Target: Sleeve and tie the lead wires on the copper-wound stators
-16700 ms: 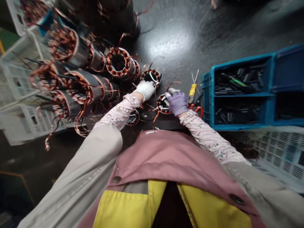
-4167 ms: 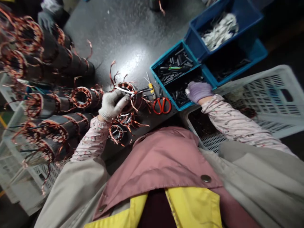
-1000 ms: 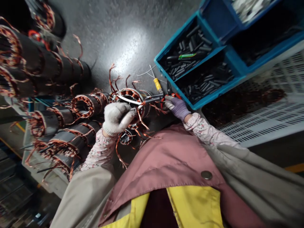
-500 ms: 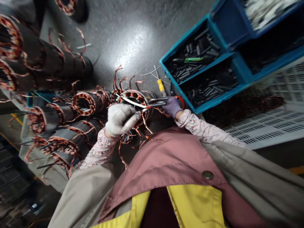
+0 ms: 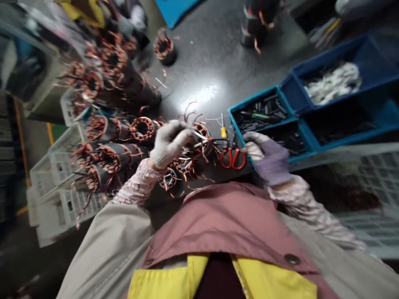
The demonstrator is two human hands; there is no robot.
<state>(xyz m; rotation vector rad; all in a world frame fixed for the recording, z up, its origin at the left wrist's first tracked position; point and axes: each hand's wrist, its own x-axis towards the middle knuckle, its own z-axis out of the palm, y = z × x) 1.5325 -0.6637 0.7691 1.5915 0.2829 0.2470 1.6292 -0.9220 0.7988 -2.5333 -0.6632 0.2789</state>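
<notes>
Standing well left of the stator [image 5: 204,129], a white crate [image 5: 79,203] borders other stators [image 5: 130,153] that lie on their sides between it and the stator. The left hand [image 5: 171,143] is at the stator's left rim, fingers bent in near the thumb; I cannot tell whether they pinch the white tubes [image 5: 199,135] crossing the stator's open end. The stator is near the table [image 5: 215,68] edge closest to the body, black sleeves [image 5: 220,141] sticking out from its right. Just past them are a yellow-handled tool [image 5: 223,132] and red-handled scissors [image 5: 239,161]. Farther right of the stator, the right hand [image 5: 268,158] overlaps the near edge of a blue bin [image 5: 307,136], fingers curled and blurred; whether they hold anything, I cannot tell.
</notes>
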